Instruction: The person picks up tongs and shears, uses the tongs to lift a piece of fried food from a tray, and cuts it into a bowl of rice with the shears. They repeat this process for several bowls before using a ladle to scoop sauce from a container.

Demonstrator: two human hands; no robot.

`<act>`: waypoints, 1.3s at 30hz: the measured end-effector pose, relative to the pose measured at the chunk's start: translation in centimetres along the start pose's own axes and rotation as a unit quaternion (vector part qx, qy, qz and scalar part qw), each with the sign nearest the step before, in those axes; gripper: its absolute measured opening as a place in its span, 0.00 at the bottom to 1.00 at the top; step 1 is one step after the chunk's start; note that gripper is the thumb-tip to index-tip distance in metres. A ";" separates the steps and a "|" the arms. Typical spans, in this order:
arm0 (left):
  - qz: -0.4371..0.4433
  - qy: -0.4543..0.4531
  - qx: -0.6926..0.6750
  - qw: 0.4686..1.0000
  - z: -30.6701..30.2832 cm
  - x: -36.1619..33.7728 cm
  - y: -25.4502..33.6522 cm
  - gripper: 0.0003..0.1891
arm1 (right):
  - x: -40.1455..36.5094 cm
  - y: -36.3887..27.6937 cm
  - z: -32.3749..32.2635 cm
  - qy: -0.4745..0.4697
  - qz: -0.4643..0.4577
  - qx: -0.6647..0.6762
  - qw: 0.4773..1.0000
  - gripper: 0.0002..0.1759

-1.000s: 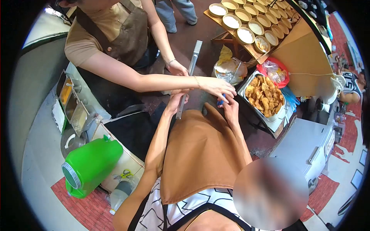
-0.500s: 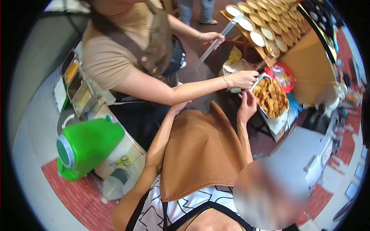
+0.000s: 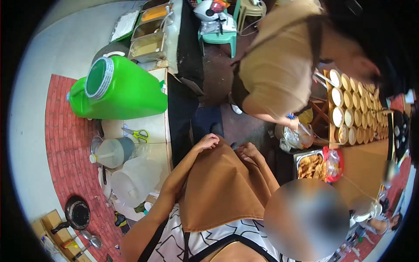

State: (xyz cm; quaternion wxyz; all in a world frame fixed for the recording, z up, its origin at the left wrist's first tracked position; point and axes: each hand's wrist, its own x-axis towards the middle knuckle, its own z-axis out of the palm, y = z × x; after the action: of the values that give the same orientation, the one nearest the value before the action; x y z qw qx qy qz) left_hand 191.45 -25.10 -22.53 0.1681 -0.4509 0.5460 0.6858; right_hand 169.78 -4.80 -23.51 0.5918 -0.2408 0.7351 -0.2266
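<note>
At the front edge of the brown apron (image 3: 222,183), my left hand (image 3: 207,143) has its fingers curled by the cloth; whether it pinches anything is too small to tell. Just to the right, my right hand (image 3: 248,151) is closed near the apron's other edge, its fingertips pressed together, and what they hold is too small to make out. A gap separates the two hands. Beyond my right hand stands a metal tray of fried food (image 3: 311,167), with a red basket (image 3: 341,166) against it.
A co-worker (image 3: 279,65) leans over a plastic bag (image 3: 298,139) at the right. Rows of paper bowls (image 3: 349,118) stand behind. On the left counter are a green jug (image 3: 126,89), scissors (image 3: 139,134) and a clear container (image 3: 133,181). A green chair (image 3: 219,38) stands ahead.
The view has turned left. My right hand has come back from beside the food tray to the apron, and my left hand now shows clearly. The co-worker has moved right and bent over.
</note>
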 end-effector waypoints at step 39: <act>0.235 0.068 -0.199 0.949 -25.0 29.2 33.1 0.24 | 51.1 -60.5 -33.3 -0.087 -0.129 0.008 0.988 0.19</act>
State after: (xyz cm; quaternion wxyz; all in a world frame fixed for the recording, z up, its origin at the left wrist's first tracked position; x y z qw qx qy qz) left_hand 162.75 -66.72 -26.11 -0.1288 -0.3792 0.4989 0.7686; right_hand 133.03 -82.29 -18.44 0.6214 -0.3481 0.6415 -0.2847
